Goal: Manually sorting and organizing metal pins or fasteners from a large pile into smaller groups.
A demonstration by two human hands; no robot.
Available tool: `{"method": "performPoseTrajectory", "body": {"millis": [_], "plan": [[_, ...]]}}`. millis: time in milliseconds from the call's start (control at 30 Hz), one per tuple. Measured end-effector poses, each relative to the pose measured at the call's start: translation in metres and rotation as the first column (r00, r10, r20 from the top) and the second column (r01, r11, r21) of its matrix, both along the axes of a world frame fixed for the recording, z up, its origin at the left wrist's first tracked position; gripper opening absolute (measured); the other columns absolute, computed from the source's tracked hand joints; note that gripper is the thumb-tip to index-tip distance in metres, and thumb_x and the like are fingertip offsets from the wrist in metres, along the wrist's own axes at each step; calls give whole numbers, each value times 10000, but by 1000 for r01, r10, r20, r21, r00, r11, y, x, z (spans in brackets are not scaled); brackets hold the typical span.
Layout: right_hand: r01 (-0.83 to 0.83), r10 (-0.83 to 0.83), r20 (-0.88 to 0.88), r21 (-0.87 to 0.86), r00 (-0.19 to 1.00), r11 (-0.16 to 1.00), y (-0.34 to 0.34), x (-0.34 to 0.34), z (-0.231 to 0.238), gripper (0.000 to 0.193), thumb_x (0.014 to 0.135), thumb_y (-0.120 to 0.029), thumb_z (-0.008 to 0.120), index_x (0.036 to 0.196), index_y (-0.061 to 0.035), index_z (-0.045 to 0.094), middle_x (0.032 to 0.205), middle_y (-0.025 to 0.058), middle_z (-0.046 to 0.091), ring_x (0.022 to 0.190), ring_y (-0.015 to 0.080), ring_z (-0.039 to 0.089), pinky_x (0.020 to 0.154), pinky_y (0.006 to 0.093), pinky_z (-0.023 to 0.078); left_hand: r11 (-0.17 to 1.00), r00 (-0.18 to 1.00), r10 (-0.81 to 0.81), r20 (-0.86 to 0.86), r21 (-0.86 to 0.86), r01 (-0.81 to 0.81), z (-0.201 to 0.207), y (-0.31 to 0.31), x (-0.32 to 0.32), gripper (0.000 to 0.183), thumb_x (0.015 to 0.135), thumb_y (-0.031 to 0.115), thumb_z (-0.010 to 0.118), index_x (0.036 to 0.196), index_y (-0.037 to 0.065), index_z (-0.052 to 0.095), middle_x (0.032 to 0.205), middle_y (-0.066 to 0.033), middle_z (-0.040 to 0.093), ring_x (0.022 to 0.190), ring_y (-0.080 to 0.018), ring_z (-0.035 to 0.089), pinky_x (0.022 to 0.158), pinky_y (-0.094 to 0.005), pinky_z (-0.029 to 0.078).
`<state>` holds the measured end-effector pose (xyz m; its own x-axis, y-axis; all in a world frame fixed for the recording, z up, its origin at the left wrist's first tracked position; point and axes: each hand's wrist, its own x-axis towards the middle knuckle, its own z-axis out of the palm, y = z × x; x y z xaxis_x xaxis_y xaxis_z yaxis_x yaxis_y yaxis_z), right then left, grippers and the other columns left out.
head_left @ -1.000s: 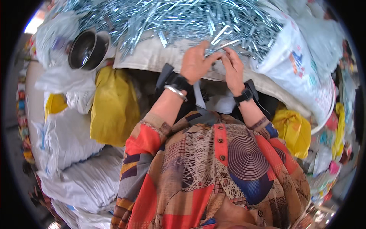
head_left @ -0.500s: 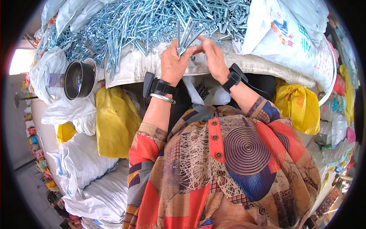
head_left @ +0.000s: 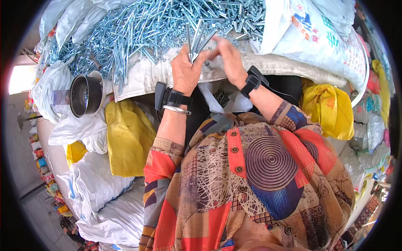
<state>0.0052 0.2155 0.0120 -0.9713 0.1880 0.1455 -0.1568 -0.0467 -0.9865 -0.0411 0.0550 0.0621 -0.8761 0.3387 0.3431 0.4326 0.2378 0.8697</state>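
Head view, only one. Hidden stuff first: the lower ends of the metal rods are covered by the left hand, so exact count is unclear; a few slim ones at least, fanned out, tips pointing up and away from the wearer. Right hand has blurred fingertips; whatever is between them, if anything, can't be made out. Pile of metal hardware is cut off by the top edge; small nuts and washers mixed in by the near edge, too fine to sort by type. Space under the pale cloth is dark, contents mostly unreadable. Fisheye rim blacks out the corners.

Fingers: left is closed round the rods, thumb pressing them against the curled fingers, rods sticking out above the fist. Right is partly curled, fingers bent toward the left thumb, tips right beside it; contact or grasp, can't tell. Both hands sit over the cloth's near edge, just short of the pile.

Around: dark pot left of the cloth, printed white sack on the right, yellow bag hanging below the cloth at left.
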Motion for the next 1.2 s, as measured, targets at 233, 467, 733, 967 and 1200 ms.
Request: {"method": "performPoseTrajectory", "body": {"millis": [233,467,733,967,1200], "plan": [[44,-42,-63,37,997,998,-9,-1,2,594,1045,-468,392,1379,16,473,862,48,627,867,139,575,936,315,430,998,998,-34,49,-57,37,-1,0,1,291,865,213,752,1022,-13,659,848,-111,724,761,-166,678,695,-315,517],[49,-51,-68,-37,996,998,-5,-2,-1,641,1037,-504,390,1367,39,468,812,35,592,840,135,563,852,302,446,993,999,-29,36,-117,33,7,1,5,292,865,223,754,1023,-5,661,837,-112,721,737,-167,668,700,-310,514],[89,-86,-38,94,996,992,-3,5,5,518,1023,-451,453,1300,-24,545,846,58,578,846,164,568,811,327,452,995,1000,0,7,-97,1,-2,-1,0,297,864,228,753,1013,-11,661,830,-120,720,741,-169,671,698,-312,515],[14,58,-119,527,991,850,1,6,-1,405,960,-390,566,1037,5,615,911,180,595,873,375,582,781,421,460,1000,1000,-8,-9,-20,8,-6,0,0,314,862,264,751,958,-11,637,758,-154,690,665,-257,662,643,-353,508],[-23,108,-130,529,986,848,-10,12,5,199,891,-148,655,1022,-10,598,902,198,609,852,399,600,747,466,474,1000,1000,3,16,4,-3,-1,1,1,317,854,259,755,920,-17,614,741,-155,680,642,-237,650,612,-345,502]]}}
